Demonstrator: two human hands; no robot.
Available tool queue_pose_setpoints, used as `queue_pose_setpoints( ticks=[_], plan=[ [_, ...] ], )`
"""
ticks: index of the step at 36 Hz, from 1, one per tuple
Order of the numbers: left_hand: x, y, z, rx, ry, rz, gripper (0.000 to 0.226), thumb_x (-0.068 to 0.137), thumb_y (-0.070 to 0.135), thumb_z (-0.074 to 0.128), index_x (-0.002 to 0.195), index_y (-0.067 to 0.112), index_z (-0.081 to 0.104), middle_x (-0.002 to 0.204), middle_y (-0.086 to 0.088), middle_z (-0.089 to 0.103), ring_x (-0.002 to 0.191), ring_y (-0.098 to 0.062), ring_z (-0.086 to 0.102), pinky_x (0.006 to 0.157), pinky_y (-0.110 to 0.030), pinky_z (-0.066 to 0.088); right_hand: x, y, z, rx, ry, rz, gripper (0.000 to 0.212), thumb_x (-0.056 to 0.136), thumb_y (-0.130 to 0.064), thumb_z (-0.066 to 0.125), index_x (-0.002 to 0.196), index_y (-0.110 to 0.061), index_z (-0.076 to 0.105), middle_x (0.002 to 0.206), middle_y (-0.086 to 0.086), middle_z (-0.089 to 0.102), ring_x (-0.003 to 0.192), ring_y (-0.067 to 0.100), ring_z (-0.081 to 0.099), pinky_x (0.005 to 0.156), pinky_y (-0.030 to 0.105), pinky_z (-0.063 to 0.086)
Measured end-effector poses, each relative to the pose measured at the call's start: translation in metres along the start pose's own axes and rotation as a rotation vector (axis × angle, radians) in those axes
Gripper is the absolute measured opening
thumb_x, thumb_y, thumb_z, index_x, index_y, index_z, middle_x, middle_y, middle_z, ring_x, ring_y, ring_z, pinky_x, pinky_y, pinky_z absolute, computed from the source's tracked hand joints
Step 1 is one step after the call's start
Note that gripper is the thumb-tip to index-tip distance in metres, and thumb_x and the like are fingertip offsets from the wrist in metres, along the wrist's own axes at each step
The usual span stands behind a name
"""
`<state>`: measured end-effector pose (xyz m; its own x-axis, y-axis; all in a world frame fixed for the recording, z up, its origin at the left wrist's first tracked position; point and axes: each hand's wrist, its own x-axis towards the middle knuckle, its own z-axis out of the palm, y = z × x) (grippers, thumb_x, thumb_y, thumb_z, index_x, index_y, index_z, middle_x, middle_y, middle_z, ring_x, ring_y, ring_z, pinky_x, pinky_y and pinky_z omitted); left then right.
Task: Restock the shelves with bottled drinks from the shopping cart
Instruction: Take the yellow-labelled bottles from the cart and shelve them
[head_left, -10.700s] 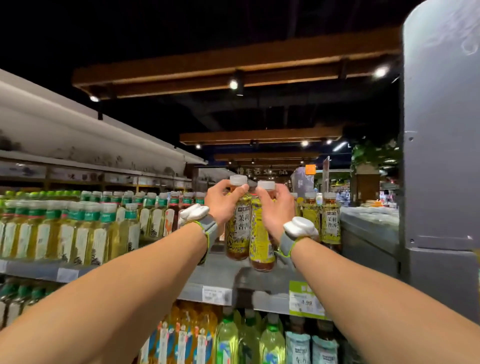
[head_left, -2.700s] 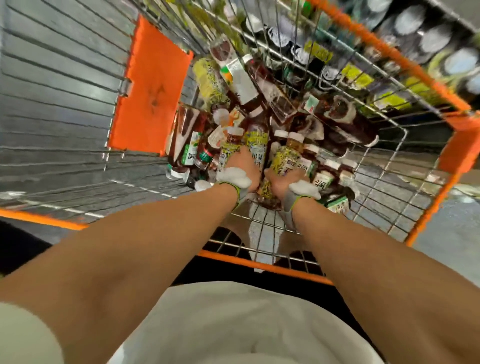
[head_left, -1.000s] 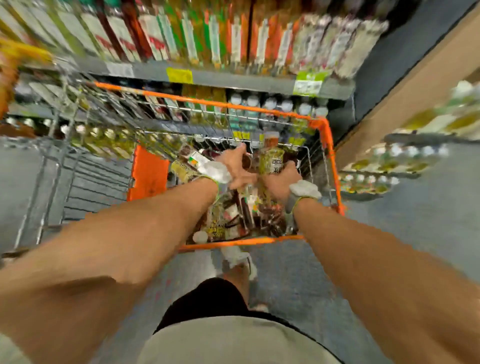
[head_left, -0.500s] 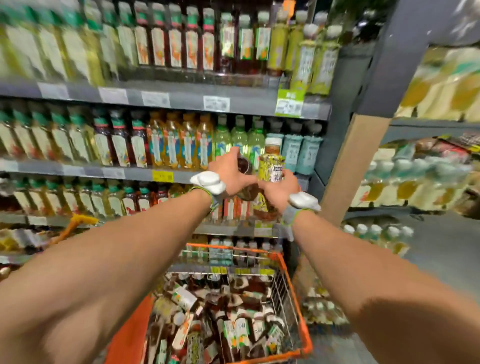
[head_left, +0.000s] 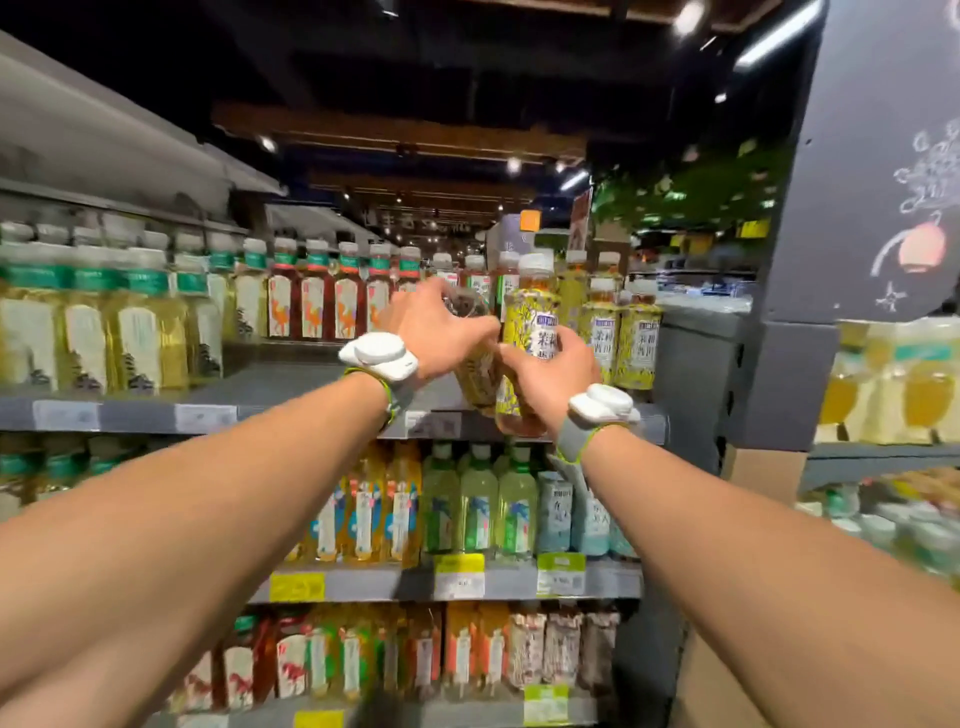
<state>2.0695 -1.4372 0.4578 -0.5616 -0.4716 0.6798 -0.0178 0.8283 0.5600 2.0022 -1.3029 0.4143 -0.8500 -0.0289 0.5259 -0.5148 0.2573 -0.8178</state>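
pale green-banded bottles (head_left: 140, 322) fill the left of the top shelf (head_left: 291, 382), with dark red ones (head_left: 314, 306) beside them. over the shelf's front edge the left hand (head_left: 441, 332) curls round a blurred brownish bottle (head_left: 479, 376), tilted. right beside it, the right hand (head_left: 550, 370) grips a yellow-labelled bottle (head_left: 535, 312) upright by its middle. matching bottles (head_left: 638, 338) stand just to the right on the shelf
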Motion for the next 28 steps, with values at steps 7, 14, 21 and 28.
queue_pose_setpoints(
  ticks=[7, 14, 21, 28],
  plan=[
    [0.046, 0.005, -0.005, 0.035, 0.144, 0.046, 0.056, 0.063, 0.063, 0.068, 0.105, 0.026, 0.061, 0.098, -0.002, 0.070, 0.095, -0.030, 0.062, 0.080, -0.036, 0.050, 0.060, -0.020, 0.025, 0.064, 0.074, -0.071, 0.054, 0.067, -0.050, 0.083, 0.109, -0.020, 0.067, 0.100, -0.006, 0.070, 0.096, 0.022, 0.065, 0.075, 0.028, 0.042],
    [0.058, -0.019, 0.038, 0.023, 0.172, 0.092, 0.059, 0.072, 0.059, 0.073, 0.109, 0.018, 0.052, 0.100, -0.003, 0.069, 0.093, -0.029, 0.063, 0.079, -0.039, 0.049, 0.102, 0.005, 0.057, 0.045, 0.007, -0.105, 0.060, 0.067, -0.039, 0.088, 0.114, -0.016, 0.058, 0.109, 0.001, 0.069, 0.102, 0.026, 0.063, 0.078, 0.030, 0.042],
    [0.052, -0.050, 0.089, 0.051, 0.073, 0.014, 0.061, 0.082, 0.046, 0.076, 0.122, 0.009, 0.048, 0.119, -0.010, 0.063, 0.110, -0.032, 0.058, 0.081, -0.035, 0.036, 0.116, 0.053, 0.077, -0.020, -0.098, -0.020, 0.079, 0.069, -0.042, 0.087, 0.131, -0.011, 0.050, 0.125, 0.008, 0.064, 0.115, 0.031, 0.059, 0.089, 0.032, 0.044],
    [0.049, -0.079, 0.126, 0.036, 0.042, -0.074, 0.060, 0.078, 0.048, 0.079, 0.117, 0.015, 0.047, 0.118, -0.007, 0.063, 0.108, -0.031, 0.059, 0.078, -0.032, 0.038, 0.132, 0.079, 0.088, -0.076, -0.143, -0.041, 0.085, 0.069, -0.051, 0.085, 0.131, -0.012, 0.041, 0.131, 0.011, 0.059, 0.119, 0.034, 0.055, 0.095, 0.040, 0.047]
  ],
)
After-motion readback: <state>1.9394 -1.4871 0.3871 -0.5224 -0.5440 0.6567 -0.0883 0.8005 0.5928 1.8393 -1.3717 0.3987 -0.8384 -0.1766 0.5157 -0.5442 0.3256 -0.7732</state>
